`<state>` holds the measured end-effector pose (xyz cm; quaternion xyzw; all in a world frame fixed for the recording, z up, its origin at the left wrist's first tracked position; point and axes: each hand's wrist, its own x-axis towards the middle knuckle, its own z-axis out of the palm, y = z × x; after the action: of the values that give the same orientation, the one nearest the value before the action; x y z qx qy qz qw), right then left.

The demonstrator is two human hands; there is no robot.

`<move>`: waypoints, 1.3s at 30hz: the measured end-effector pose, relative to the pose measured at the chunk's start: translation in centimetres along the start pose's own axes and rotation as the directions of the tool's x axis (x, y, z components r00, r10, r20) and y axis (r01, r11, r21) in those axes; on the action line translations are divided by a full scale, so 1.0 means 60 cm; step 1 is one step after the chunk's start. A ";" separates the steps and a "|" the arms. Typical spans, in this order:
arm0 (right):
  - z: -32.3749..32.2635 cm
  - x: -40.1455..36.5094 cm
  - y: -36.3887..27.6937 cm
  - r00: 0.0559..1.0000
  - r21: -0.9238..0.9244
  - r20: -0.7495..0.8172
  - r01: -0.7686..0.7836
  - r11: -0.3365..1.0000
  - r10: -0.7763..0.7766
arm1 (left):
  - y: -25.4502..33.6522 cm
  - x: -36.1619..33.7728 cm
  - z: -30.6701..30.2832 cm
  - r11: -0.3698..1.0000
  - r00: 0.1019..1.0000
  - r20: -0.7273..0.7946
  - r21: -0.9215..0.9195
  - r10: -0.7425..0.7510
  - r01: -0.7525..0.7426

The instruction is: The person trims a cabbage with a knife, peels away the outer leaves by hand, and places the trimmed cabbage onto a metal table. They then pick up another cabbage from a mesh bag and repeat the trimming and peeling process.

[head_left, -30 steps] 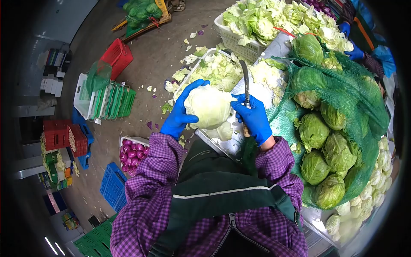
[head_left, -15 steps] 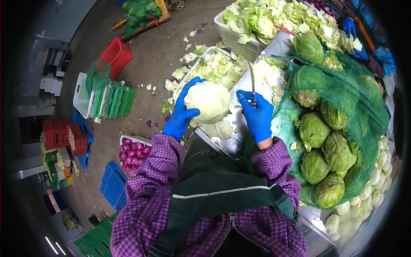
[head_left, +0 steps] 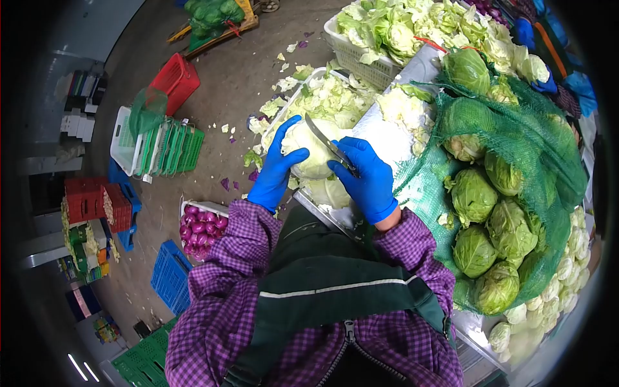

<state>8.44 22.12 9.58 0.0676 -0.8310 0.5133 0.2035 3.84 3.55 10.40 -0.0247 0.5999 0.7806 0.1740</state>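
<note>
My left hand (head_left: 278, 166), in a blue glove, grips a pale, peeled cabbage (head_left: 302, 143) from its left side. In my right hand (head_left: 367, 177), also gloved, is a knife (head_left: 320, 135) with a curved blade, its handle wrapped by my fingers. The blade lies across the upper right of the cabbage, pointing up and left. Beneath the cabbage are loose leaves (head_left: 327, 192) at the edge of the metal table (head_left: 385, 137). Just beyond stands a white crate of trimmed leaves (head_left: 335, 97).
Green cabbages (head_left: 477, 193) in a green mesh sack (head_left: 541, 174) lie at the right, with peeled ones (head_left: 561, 284) past them. A second leaf-filled crate (head_left: 364, 66) stands ahead. Red onions (head_left: 201, 227) sit in a floor crate at left. A co-worker's gloved hand (head_left: 525, 37) shows top right.
My right hand has moved left with the knife, bringing the blade from upright beside the cabbage to across it. The cabbage has shifted and turned slightly in my left hand.
</note>
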 end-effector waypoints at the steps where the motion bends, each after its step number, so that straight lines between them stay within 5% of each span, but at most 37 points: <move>1: 0.000 0.000 0.003 1.000 0.007 0.009 0.019 1.000 -0.020 | -0.001 -0.001 0.001 0.998 1.000 0.023 -0.065 -0.010 0.012; 6: -0.012 0.006 0.007 0.996 -0.037 0.073 0.046 0.998 -0.043 | -0.018 0.001 -0.004 0.953 0.990 0.022 -0.270 -0.139 0.140; 12: -0.026 0.009 -0.004 0.998 0.030 0.068 -0.008 1.000 0.006 | -0.017 0.006 -0.001 0.986 0.987 -0.042 -0.079 -0.152 0.148; 17: -0.037 0.016 0.017 0.963 -0.102 0.231 0.165 0.981 -0.138 | -0.012 0.016 -0.007 0.971 0.995 -0.068 0.225 -0.068 0.082; 30: -0.046 0.026 0.036 0.878 -0.135 0.407 0.331 0.934 -0.253 | -0.004 0.015 -0.008 0.948 0.961 -0.061 0.155 -0.272 0.278; 33: -0.049 0.024 0.040 0.941 -0.033 0.322 0.119 0.992 -0.102 | -0.033 0.018 -0.031 0.982 0.986 0.026 0.094 -0.166 0.163; 35: -0.048 0.018 0.054 0.969 0.112 0.101 -0.236 0.965 0.225 | -0.032 0.011 -0.031 0.974 0.983 0.062 -0.141 -0.171 0.178; 39: -0.063 0.007 0.093 0.919 0.198 -0.057 -0.372 0.907 0.389 | -0.026 0.002 -0.034 0.960 0.991 0.067 -0.246 -0.119 0.132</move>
<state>7.26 28.08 6.61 -0.1017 -0.7667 0.6201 0.1316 3.86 1.99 8.36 -0.0643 0.4894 0.8376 0.2338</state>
